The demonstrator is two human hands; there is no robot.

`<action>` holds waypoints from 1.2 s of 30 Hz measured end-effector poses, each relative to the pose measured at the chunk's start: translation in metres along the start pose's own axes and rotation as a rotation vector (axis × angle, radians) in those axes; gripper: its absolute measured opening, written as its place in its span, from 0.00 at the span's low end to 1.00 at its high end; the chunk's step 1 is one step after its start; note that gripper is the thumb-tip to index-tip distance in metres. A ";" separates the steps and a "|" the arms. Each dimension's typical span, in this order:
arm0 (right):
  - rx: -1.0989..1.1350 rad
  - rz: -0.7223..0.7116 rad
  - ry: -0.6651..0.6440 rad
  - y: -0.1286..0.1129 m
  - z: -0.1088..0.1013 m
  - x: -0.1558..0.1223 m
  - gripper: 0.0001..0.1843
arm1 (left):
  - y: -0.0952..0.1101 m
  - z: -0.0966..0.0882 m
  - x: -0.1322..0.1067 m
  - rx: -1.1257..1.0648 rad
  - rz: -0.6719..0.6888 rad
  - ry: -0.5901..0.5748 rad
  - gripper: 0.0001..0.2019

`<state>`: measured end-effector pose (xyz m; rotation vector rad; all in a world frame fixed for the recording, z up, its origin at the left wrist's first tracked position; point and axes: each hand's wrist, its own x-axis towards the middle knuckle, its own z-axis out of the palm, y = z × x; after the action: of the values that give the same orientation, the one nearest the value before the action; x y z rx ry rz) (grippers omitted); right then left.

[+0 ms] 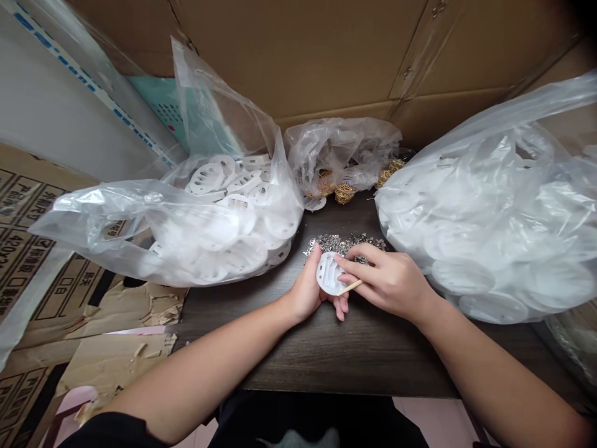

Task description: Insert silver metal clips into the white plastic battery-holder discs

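Note:
My left hand (309, 287) holds a round white plastic disc (329, 274) by its edge, thumb up and fingers beneath. Slots and small raised parts show on the disc's upper face. Over its right side, my right hand (380, 277) has its fingertips at the disc and grips a thin wooden stick (351, 287), which points down to the left. Whether the fingertips also pinch a small part is too fine to tell. Just behind both hands lies a heap of small silvery metal pieces (329, 242), partly covered by them.
An open clear bag of white discs (219, 236) stands at left, another full bag (489, 230) at right. Behind are a crumpled clear bag (345, 140) and gold wire bundles (344, 193) on the dark table (298, 358). Cardboard (326, 56) walls the back; torn cartons (112, 367) lie left.

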<state>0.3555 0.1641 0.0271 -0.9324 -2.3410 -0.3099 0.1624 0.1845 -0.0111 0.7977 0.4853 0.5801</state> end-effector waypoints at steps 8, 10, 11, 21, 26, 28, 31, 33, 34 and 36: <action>0.046 -0.049 -0.114 0.002 0.000 -0.003 0.36 | 0.006 0.004 -0.004 -0.168 0.025 0.059 0.35; 0.049 -0.066 -0.116 0.003 -0.001 -0.003 0.39 | 0.007 0.004 -0.005 -0.166 0.023 0.069 0.33; 0.055 -0.066 -0.117 0.003 0.000 -0.003 0.39 | 0.007 0.004 -0.006 -0.154 0.020 0.065 0.33; 0.273 -0.013 0.046 0.004 0.013 -0.010 0.24 | 0.010 0.001 -0.010 0.029 0.014 0.085 0.40; 0.319 -0.012 0.088 0.001 0.015 -0.009 0.22 | 0.008 0.006 -0.015 0.088 0.229 0.143 0.33; 0.347 0.001 0.101 0.001 0.016 -0.009 0.22 | 0.007 0.008 -0.017 0.101 0.284 0.146 0.34; 0.414 0.034 0.133 0.000 0.020 -0.009 0.22 | 0.003 0.010 -0.017 0.119 0.350 0.136 0.35; 0.501 0.052 0.154 -0.001 0.023 -0.008 0.23 | 0.001 0.011 -0.016 0.152 0.384 0.170 0.34; 0.545 0.061 0.167 -0.002 0.024 -0.008 0.23 | 0.000 0.011 -0.015 0.171 0.402 0.204 0.33; 0.612 0.111 0.180 -0.006 0.025 -0.006 0.26 | -0.001 0.012 -0.014 0.184 0.429 0.262 0.32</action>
<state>0.3440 0.1673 0.0041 -0.6876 -2.0193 0.3415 0.1597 0.1689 -0.0021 1.0169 0.6184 1.0569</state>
